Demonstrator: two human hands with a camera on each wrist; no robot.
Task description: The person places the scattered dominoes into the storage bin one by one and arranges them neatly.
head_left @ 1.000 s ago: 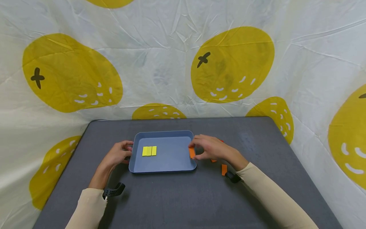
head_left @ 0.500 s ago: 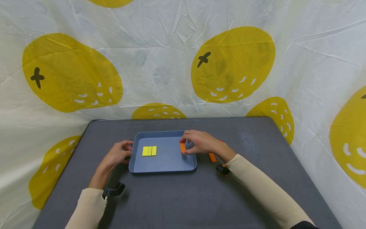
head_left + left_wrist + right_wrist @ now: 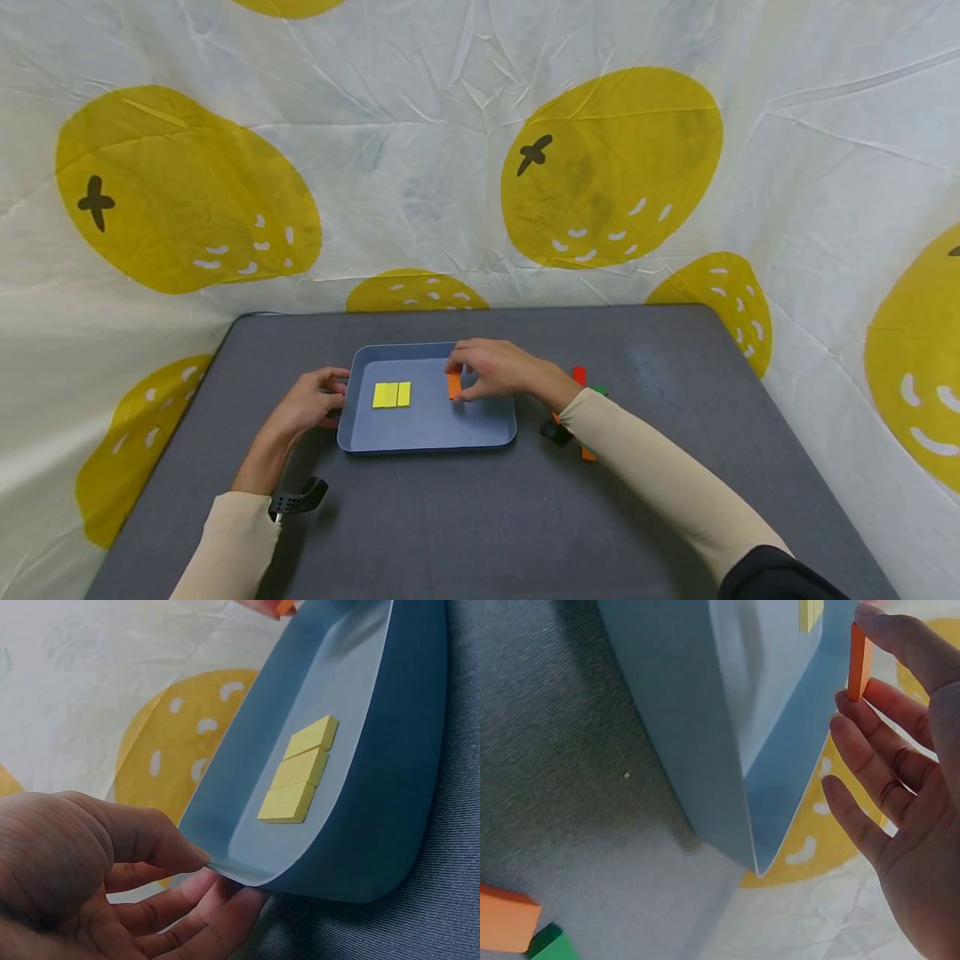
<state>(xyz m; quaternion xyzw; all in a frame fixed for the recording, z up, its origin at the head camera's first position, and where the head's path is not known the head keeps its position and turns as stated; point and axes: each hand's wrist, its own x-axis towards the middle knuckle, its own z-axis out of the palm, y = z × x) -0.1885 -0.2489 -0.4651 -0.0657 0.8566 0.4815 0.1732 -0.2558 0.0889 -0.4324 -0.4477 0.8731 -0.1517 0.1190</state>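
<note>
A shallow blue-grey tray (image 3: pixel 427 433) lies on the dark table. Inside it, toward the left, three yellow rectangular blocks (image 3: pixel 294 772) lie flat side by side in a row. My left hand (image 3: pixel 306 402) grips the tray's left end, with thumb at the rim and fingers against the outer wall. Above the right half of the tray, my right hand (image 3: pixel 498 368) pinches a thin orange block (image 3: pixel 454 386) by its two ends, between thumb and fingertips. In the right wrist view this orange block (image 3: pixel 859 664) is held above the tray floor, the other fingers spread apart.
Right of the tray, partly under the right forearm, lie a red block (image 3: pixel 579 375), a green block (image 3: pixel 599 389) and an orange block (image 3: pixel 588 454). Another orange piece shows beside the wrist. A white cloth with yellow fruit prints (image 3: pixel 420 192) hangs behind the table.
My right hand has carried the orange block leftward, from the tray's right rim to over its inside. The left hand, tray and yellow blocks have stayed in place.
</note>
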